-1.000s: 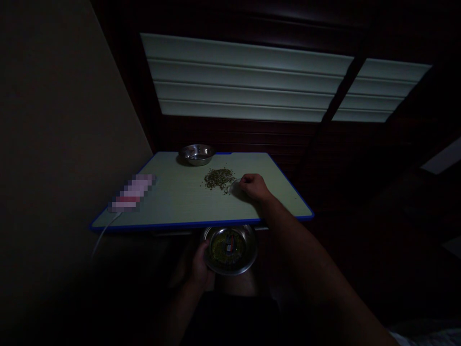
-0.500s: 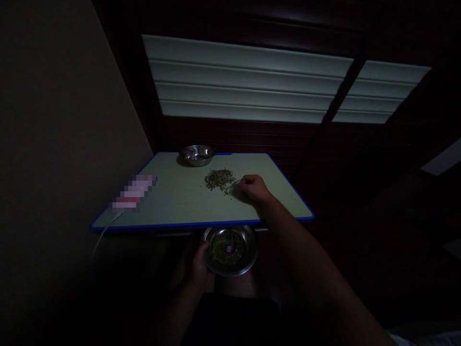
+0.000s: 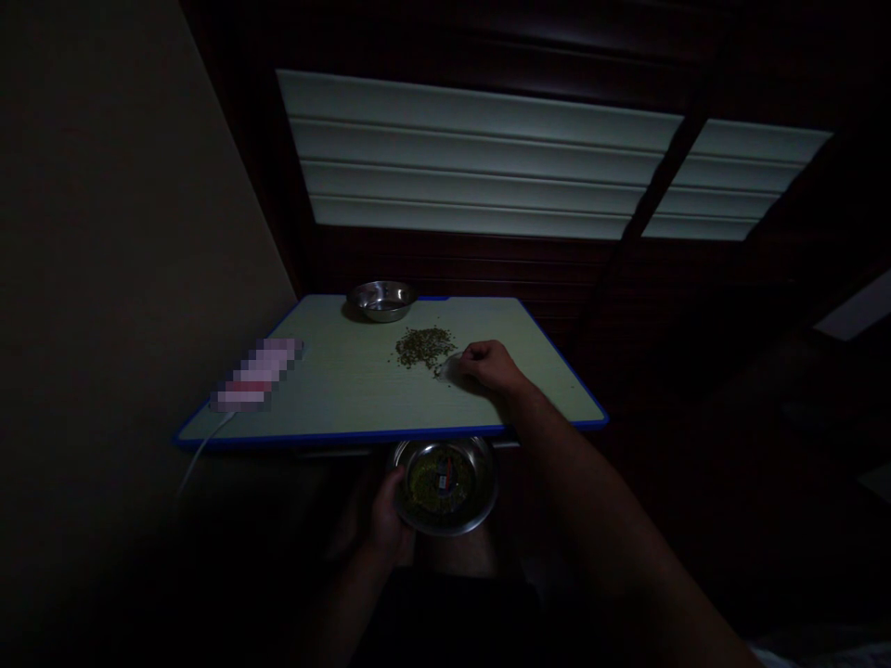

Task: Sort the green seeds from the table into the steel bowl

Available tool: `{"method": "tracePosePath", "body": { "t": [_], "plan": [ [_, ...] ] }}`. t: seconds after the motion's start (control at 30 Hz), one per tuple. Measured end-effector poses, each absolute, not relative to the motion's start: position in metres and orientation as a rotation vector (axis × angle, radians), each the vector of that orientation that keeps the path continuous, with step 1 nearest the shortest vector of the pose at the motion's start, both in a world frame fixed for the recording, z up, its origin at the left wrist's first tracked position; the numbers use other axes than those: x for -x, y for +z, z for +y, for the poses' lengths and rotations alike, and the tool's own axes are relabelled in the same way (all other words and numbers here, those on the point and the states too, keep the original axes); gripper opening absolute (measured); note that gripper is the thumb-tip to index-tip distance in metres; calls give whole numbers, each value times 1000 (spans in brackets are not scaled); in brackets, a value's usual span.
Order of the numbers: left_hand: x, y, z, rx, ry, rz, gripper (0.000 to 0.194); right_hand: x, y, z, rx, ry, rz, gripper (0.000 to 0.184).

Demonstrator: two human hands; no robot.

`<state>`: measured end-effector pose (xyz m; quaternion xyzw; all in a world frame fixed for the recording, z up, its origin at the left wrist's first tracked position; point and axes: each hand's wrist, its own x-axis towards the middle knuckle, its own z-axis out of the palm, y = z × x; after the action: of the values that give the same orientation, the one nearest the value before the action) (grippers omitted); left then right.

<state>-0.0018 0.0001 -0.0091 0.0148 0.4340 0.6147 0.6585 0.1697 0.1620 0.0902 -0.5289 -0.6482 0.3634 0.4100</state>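
Observation:
My left hand (image 3: 391,515) grips the left rim of a shiny metal bowl (image 3: 485,496) below the table's front edge. Small green grains (image 3: 424,487), perhaps beans, lie in it, with a small dark, red and white patch in the middle. My right hand (image 3: 493,366) is closed on a small pale translucent piece (image 3: 450,367), whose exact kind I cannot make out in the dim light. This piece touches the table at the lower right edge of a loose pile of small greenish-brown grains (image 3: 423,347).
The pale table (image 3: 334,394) has a blue edge. A second metal bowl (image 3: 382,302) stands at its back left. On the left lies a blurred pink object (image 3: 257,376) with a white cable (image 3: 199,455) hanging over the edge. Dark slatted panels (image 3: 473,158) rise behind.
Almost nothing differs. My right hand and the pale piece have shifted very slightly to the left and down beside the pile; my left hand keeps the bowl in place.

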Motion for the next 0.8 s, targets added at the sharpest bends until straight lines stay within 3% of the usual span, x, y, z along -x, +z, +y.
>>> {"method": "tracePosePath", "body": {
  "t": [0.53,0.8],
  "plan": [
    [0,-6,0,-40,1378,984,20,-171,88,167,1407,677,-1613,9],
    [5,-21,2,-96,1426,983,21,-169,90,164,1279,774,-1663,14]
  ]
}}
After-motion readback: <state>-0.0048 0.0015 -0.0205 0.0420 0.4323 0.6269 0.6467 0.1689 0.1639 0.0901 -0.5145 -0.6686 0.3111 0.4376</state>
